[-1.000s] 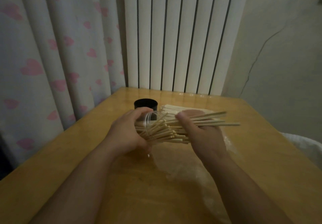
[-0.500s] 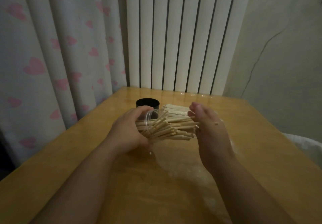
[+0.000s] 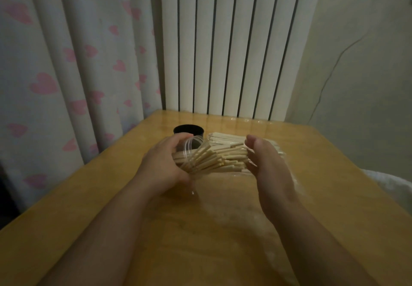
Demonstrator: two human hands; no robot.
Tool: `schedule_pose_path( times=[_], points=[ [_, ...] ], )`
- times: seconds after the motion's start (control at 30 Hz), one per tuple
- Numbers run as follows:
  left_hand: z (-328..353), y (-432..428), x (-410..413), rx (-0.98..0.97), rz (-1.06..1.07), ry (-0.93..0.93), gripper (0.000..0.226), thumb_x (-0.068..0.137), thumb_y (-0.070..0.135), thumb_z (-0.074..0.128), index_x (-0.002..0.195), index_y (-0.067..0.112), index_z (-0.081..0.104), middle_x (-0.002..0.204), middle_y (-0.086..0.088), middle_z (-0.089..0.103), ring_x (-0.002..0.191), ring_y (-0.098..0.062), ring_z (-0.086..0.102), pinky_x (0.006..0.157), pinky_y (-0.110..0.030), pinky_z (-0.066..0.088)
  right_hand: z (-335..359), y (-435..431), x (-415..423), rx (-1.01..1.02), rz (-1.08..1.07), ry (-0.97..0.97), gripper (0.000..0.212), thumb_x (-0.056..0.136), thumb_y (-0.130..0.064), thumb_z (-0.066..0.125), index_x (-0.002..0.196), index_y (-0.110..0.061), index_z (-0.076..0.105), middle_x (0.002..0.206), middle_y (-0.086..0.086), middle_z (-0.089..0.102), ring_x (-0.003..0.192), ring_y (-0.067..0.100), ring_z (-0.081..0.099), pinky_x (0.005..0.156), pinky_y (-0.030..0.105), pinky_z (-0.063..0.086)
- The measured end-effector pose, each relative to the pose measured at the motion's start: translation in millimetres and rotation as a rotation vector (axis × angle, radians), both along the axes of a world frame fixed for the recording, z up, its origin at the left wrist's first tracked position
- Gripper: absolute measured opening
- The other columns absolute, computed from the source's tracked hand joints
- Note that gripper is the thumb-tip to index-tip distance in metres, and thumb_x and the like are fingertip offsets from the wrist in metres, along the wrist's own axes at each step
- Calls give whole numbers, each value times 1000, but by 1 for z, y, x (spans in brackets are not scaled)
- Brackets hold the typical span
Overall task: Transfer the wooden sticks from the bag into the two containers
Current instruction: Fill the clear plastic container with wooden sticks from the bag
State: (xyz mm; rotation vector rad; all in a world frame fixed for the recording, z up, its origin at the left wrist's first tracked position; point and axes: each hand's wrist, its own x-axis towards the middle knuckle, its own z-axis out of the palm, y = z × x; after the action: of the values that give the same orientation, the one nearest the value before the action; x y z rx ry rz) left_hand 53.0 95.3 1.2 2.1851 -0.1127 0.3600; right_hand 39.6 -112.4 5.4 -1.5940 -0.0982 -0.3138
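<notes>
Holding container (image 3: pixel 190 145), left grip (image 3: pixel 162 166), right grip (image 3: pixel 265 163) opened, seemingly pressing sticks (image 3: pixel 223 159)

The left hand (image 3: pixel 162 165) grips a clear container (image 3: pixel 190 145) tipped on its side over the wooden table (image 3: pixel 334 185). Wooden sticks (image 3: pixel 214 161) fan out of its mouth toward the right. The right hand (image 3: pixel 265 165), fingers straight, stands edge-up against the sticks' free ends. Just behind sit a black container (image 3: pixel 189 131) and a flat pile of more sticks (image 3: pixel 225 138) — beyond them, a heart-patterned curtain (image 3: pixel 66 74).
</notes>
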Motion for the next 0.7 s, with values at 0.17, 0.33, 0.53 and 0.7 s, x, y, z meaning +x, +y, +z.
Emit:
schedule_pose_path(
  times=[0.17, 0.33, 0.53, 0.7],
  points=[
    [-4, 2, 3, -87, 65, -36, 113, 38, 13, 96, 137, 45, 50, 132, 15, 56, 120, -16, 54, 97, -46, 51, 1, -11, -3, -144, -130, -59, 16, 98, -22, 51, 90, -16, 64, 81, 1, 67, 73, 15, 62, 68, 36, 54],
    [-5, 4, 7, -146, 136, -62, 111, 48, 19, 99, 143, 41, 46, 141, 13, 52, 126, -12, 47, 104, -45, 45, -6, -15, -1, -571, 4, 68, 18, 93, -20, 55, 80, -23, 67, 72, -4, 71, 68, 10, 65, 66, 36, 56],
    [-6, 6, 8, -141, 134, -64, 109, 46, 21, 99, 141, 41, 48, 138, 13, 53, 126, -16, 49, 106, -48, 44, -21, -16, 11, -883, 90, 148, 39, 97, -17, 48, 129, -30, 63, 136, -8, 59, 125, 15, 53, 95, 28, 42],
    [-7, 6, 9, -124, 131, -64, 110, 46, 21, 99, 140, 43, 48, 137, 15, 52, 121, -7, 43, 106, -44, 43, -38, -20, 26, -1223, 162, 164, 51, 103, -31, 39, 153, -27, 35, 162, -1, 29, 146, 21, 30, 117, 34, 25]
  ],
)
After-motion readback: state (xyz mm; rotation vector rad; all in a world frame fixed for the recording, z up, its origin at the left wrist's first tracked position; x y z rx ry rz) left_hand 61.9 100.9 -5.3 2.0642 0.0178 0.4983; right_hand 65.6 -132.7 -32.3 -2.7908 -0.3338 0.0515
